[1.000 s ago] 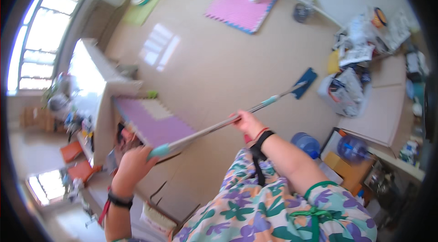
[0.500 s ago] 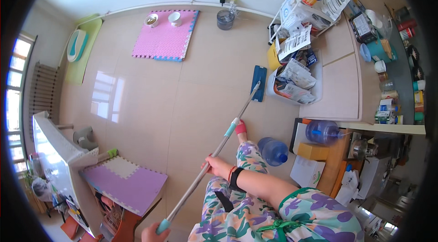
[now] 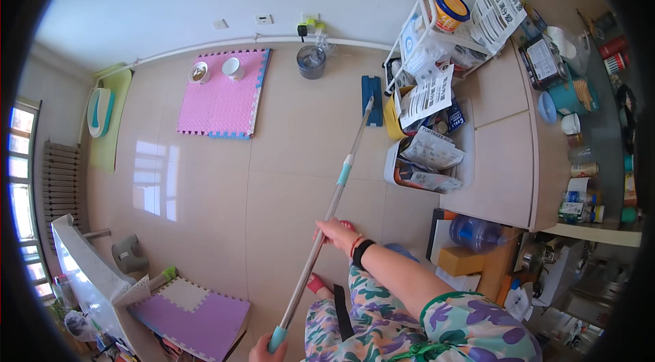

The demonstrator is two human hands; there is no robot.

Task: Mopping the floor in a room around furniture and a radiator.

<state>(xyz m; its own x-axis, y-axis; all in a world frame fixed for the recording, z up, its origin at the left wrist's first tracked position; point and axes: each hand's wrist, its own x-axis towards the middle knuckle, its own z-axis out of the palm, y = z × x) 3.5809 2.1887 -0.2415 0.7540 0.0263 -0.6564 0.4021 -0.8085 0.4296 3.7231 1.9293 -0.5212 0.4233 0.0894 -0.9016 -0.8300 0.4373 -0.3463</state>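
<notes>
A flat mop (image 3: 334, 201) slants across the tiled floor, its blue rectangular head (image 3: 368, 89) lying beside the white bins at the right. My right hand (image 3: 334, 234) is wrapped round the middle of the metal pole, a red band and a black strap on that wrist. At the lower edge, my left hand (image 3: 267, 350) grips the teal end of the handle and is partly cut off by the frame. Floral clothing covers my legs, and my feet in red slippers show near the pole.
A pink foam mat (image 3: 218, 99) holds two white bowls. Near the wall sits a dark transparent container (image 3: 312, 62). Packed bins (image 3: 443, 181) and a white cart (image 3: 413, 41) line the right, with a blue water jug (image 3: 477, 234) lower down. A purple-topped table (image 3: 191, 324) stands lower left.
The mop has been pushed forward, its head now nearer the far wall alongside the cart. Both hands moved with the pole. My view has shifted, and I have stepped forward.
</notes>
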